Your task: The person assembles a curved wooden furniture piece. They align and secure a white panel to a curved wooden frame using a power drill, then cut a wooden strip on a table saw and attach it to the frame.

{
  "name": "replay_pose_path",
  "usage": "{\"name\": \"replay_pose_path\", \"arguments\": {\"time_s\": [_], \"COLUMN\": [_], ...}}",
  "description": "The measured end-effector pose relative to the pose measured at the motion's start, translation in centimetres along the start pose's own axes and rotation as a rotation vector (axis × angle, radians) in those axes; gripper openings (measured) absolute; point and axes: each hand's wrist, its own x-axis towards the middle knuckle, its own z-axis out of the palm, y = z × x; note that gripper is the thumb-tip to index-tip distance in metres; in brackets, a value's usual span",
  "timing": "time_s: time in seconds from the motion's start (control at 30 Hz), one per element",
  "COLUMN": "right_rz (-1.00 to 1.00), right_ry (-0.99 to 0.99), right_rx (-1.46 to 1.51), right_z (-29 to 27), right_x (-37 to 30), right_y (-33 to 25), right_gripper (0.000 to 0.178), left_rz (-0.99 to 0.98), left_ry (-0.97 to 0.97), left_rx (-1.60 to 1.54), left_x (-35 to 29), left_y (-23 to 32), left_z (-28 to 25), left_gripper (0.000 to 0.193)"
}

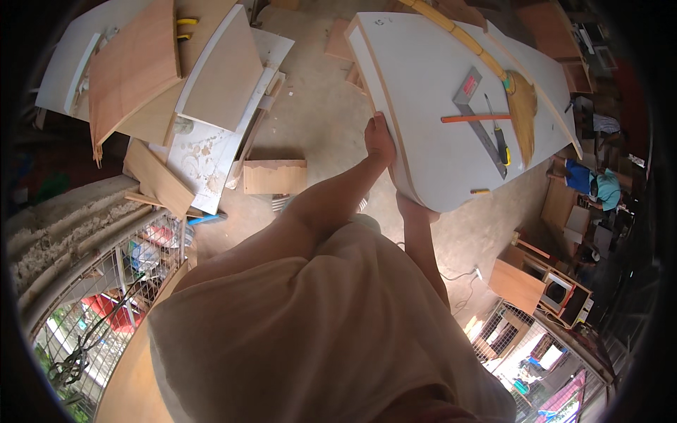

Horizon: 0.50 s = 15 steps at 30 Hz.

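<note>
A large white panel point(416, 92) with a wood-coloured edge and a rounded near corner lies in front of me. My left hand point(381, 141) is closed on its left edge. Lower down, by the rounded corner, my right hand point(417, 209) grips the edge, its fingers partly hidden beneath. On the panel rest a grey metal square point(483, 137), a thin orange stick point(476, 118) across it, and a screwdriver point(501, 146) with a yellow and black handle. A broom point(522, 106) with a bamboo handle lies over the far right part. A small yellow-orange piece point(479, 191) sits near the front edge.
Cut boards point(137, 67) are piled on a table at the left, with yellow-handled tools point(186, 29). A wooden box-like piece point(275, 176) stands on the floor point(310, 92). Wire mesh point(106, 303) borders the lower left. Another person point(605, 189) is at the right, near wooden cabinets point(518, 282).
</note>
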Motion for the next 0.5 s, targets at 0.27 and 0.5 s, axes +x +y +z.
{"name": "replay_pose_path", "arguments": {"time_s": [0.27,0.5], "right_rz": [0.139,0.178], "right_ry": [-0.067,0.029], "right_rx": [0.373,0.676], "right_z": [2.7,4.3], "right_x": [-2.0,-3.0], "right_y": [-1.1,-1.8], "right_gripper": [0.067,0.066], "left_rz": [0.17,0.362], "left_ry": [0.077,-0.149], "left_rx": [-0.012,-0.189], "left_x": [12.8,22.3], "left_y": [6.1,10.8], "left_z": [0.9,0.8], "left_gripper": [0.066,0.068]}}
